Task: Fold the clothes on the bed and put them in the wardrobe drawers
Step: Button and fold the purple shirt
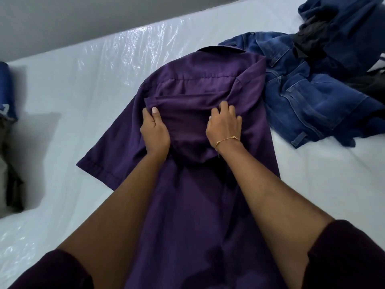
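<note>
A purple short-sleeved shirt [200,84] lies back-up on the white bed [83,84], collar at the far end. Its right sleeve is folded over onto the back; the left sleeve spreads out flat toward the left. My left hand [155,132] grips the folded sleeve's left edge, thumb on top. My right hand [224,124], with a gold bracelet at the wrist, rests on the folded cloth with its fingers curled into the fabric at the right.
Blue jeans [302,94] lie crumpled right of the shirt, touching it. Dark blue and black clothes [341,30] are heaped at the far right. A blue object [7,90] and dark cloth sit at the left edge. A grey wall runs behind the bed.
</note>
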### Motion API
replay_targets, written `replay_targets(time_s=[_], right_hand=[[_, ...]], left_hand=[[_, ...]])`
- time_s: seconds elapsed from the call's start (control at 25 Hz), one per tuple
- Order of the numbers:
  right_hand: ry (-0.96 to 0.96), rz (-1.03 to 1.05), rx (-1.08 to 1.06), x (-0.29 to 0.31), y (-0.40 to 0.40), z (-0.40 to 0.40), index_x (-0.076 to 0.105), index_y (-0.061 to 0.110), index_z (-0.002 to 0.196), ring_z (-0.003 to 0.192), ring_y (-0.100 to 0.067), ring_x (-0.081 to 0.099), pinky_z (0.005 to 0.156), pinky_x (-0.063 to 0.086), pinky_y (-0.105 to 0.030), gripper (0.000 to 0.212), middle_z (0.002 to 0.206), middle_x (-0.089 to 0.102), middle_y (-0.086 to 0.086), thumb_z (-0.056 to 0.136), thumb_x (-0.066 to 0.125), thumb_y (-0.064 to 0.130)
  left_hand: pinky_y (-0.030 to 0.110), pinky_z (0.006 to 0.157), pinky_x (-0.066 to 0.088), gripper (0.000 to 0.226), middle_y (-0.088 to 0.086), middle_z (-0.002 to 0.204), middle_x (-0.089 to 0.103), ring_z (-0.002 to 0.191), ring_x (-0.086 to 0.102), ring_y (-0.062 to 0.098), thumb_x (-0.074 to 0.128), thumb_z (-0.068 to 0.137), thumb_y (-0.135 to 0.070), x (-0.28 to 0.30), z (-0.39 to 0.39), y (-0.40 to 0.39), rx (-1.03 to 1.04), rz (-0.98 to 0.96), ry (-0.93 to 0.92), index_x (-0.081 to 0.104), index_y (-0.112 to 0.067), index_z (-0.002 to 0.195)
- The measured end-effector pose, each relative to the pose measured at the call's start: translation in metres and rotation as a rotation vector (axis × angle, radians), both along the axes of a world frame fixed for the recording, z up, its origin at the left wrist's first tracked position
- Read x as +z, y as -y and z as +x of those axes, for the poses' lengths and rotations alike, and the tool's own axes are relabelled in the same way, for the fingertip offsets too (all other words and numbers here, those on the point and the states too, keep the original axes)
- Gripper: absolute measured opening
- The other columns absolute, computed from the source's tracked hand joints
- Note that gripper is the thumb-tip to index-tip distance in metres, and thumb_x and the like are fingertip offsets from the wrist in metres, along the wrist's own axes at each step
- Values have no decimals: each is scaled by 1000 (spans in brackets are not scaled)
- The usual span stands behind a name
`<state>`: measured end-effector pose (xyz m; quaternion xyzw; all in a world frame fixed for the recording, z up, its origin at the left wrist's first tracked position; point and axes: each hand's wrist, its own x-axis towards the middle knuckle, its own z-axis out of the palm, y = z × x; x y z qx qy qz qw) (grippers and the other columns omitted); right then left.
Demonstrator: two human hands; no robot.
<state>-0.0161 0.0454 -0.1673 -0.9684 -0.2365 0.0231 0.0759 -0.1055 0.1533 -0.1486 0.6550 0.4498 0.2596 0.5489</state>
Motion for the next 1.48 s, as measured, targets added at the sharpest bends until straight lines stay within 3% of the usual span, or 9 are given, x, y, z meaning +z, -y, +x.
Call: replay_targets(time_s=[0.2,0.44,0.6,0.76,1.12,1.24,1.32,1.4,1.48], right_hand=[[-266,-165,-50,-8,-13,27,12,26,149,141,-35,10,105,23,-55,55,158,3,0,100,22,47],[-172,1,76,-5,-44,-15,9,36,149,141,-42,-10,106,7,-67,58,158,-10,-8,96,26,55],[-193,-110,332,-23,-51,-50,9,38,148,143,-36,-11,107,-1,-65,58,158,-10,0,96,23,57],[-218,-188,327,-34,-51,-48,2,38,148,143,-33,-15,107,-6,-64,59,157,-15,3,95,18,59],[-416,-255,283,-10,-65,-43,10,39,148,143,-34,-15,107,0,-67,60,158,-11,4,95,33,55],[-666,262,24,9,-71,-36,49,26,133,139,-30,26,111,22,-53,44,148,36,-2,96,38,46],[-749,877,-221,-2,-51,-18,63,20,97,83,-14,64,75,51,-23,41,87,71,3,94,40,52],[-748,1212,-423,-36,-22,10,57,37,98,52,4,56,66,37,-15,57,58,62,19,71,37,82],[-796,1362,-799,-37,11,10,59,25,98,59,-8,57,68,39,-25,64,69,61,8,80,29,79]], left_hand=[[24,52,28,24,-6,59,37,51,33,7,34,102,-24,-18,-3,-7,7,228,-132,36,-6,87],[27,76,38,22,3,95,63,92,57,20,46,95,-26,-21,-10,-34,139,380,-302,55,-8,107],[40,99,31,44,12,135,45,128,34,30,47,94,-32,-25,-17,-70,1,516,-696,45,-8,130],[46,91,38,48,23,127,49,121,41,39,49,95,-37,-30,-38,-98,-174,498,-884,47,0,124],[27,81,40,32,8,114,61,105,57,25,41,98,-29,50,-17,-106,227,279,-379,56,-4,110],[22,85,45,29,5,117,60,103,58,21,46,92,-22,76,17,-74,113,181,-294,56,-8,116],[17,77,45,19,9,102,63,89,55,22,49,89,-16,78,36,-21,-302,-9,-178,61,-9,100],[28,84,47,20,12,94,65,90,57,22,46,84,-12,67,31,32,-674,-47,-60,65,-11,89],[36,90,46,38,15,108,66,102,59,28,38,80,-7,48,16,49,-623,290,-30,67,-3,104]])
